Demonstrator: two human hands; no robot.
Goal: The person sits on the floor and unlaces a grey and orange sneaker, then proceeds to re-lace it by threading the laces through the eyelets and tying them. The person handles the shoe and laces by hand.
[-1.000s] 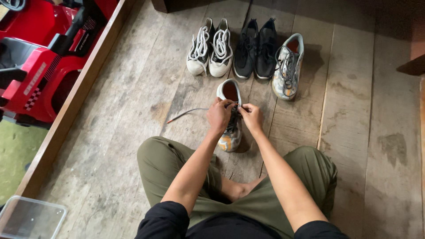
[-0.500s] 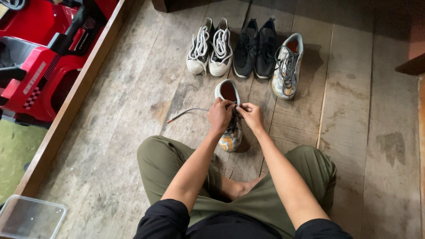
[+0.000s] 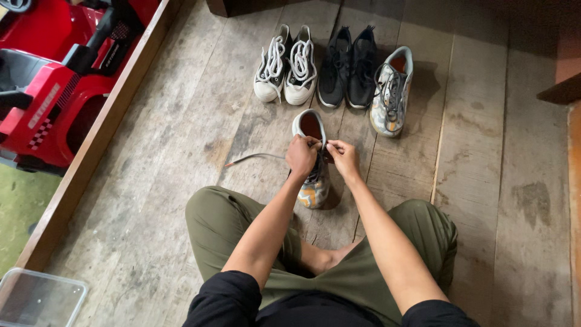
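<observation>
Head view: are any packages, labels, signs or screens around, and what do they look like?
Label: white strip of lettering on the red toy car, far left.
Checker decal: small black-and-white patch just below it.
Box: clear, lidded plastic, bottom left corner.
No signs or screens.

Shoe row (image 3: 339,66) blocks ahead; bare planks (image 3: 181,121) L & R free.

Single head view, steep downward, close over lap and plank floor (image 3: 151,181).

Two sneaker pairs (image 3: 285,65) (image 3: 350,66), a patterned shoe (image 3: 391,92), a red toy car (image 3: 45,85), and a clear container (image 3: 37,298).
</observation>
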